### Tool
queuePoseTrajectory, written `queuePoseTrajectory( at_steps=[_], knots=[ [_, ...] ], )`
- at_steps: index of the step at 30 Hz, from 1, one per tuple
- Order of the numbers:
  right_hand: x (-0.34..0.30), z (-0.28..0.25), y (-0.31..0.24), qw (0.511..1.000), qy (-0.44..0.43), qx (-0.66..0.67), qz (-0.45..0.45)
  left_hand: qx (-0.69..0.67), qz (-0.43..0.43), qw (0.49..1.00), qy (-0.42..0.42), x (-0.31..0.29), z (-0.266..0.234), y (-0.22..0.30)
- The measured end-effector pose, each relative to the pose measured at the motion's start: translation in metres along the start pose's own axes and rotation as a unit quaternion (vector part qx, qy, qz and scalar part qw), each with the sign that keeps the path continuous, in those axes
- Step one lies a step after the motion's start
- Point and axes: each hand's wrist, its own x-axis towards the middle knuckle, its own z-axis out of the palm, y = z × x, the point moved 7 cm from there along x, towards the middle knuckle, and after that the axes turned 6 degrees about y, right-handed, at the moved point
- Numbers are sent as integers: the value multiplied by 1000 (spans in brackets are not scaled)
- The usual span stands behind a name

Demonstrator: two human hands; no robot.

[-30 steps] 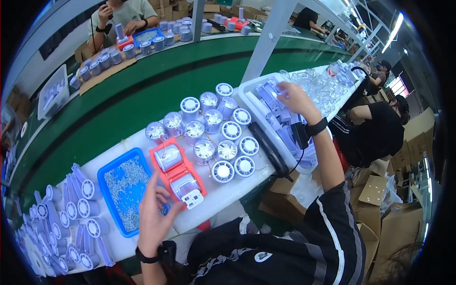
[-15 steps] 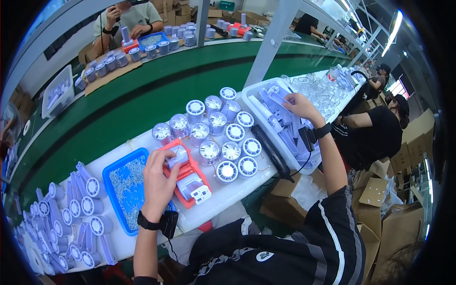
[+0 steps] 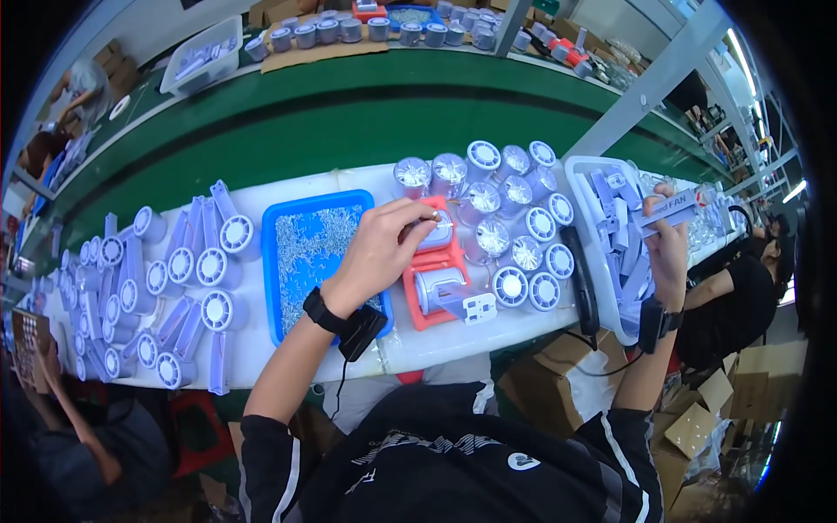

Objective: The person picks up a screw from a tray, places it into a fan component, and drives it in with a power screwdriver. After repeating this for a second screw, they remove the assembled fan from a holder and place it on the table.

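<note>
My right hand (image 3: pixel 668 257) is raised over a white bin (image 3: pixel 582 209) and grips a flat lilac plastic handle piece (image 3: pixel 678 212). My left hand (image 3: pixel 384 248) is pinched above the far end of a red fixture (image 3: pixel 446 254); what lies between its fingertips is too small to make out. Under those fingertips, a lilac fan housing (image 3: pixel 441 234) sits in the fixture's far recess. The near recess holds another lilac part (image 3: pixel 436 288), with a white slotted plate (image 3: pixel 479 309) sticking out to the right.
A blue tray (image 3: pixel 270 261) of small screws lies left of the fixture. Several round fan heads (image 3: pixel 490 235) stand to its right, beside a black power tool (image 3: pixel 582 288). Assembled handheld fans (image 3: pixel 218 266) crowd the left. Beyond runs a green belt (image 3: pixel 349 122); co-workers sit nearby.
The view has swung, shifting the bench leftward and lower. My right hand has lifted a handle piece up from the bin. My left fingers have moved off the fan housing's side into a pinch above it.
</note>
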Motion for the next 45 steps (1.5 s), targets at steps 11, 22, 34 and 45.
queuePoseTrajectory(
  at_steps=[11,22,34,45],
  knots=[
    [-58,204,-60,969,-230,86,-37,5,4,1000,-30,-7,2,5],
    [-68,276,-32,950,-307,25,-55,31,31,999,-24,-10,0,7],
    [-65,288,10,921,-302,-210,-131,76,-63,993,-70,-14,-7,-1],
    [-77,302,-13,885,-295,-257,-251,105,-48,992,-49,-19,2,-14]
  ],
)
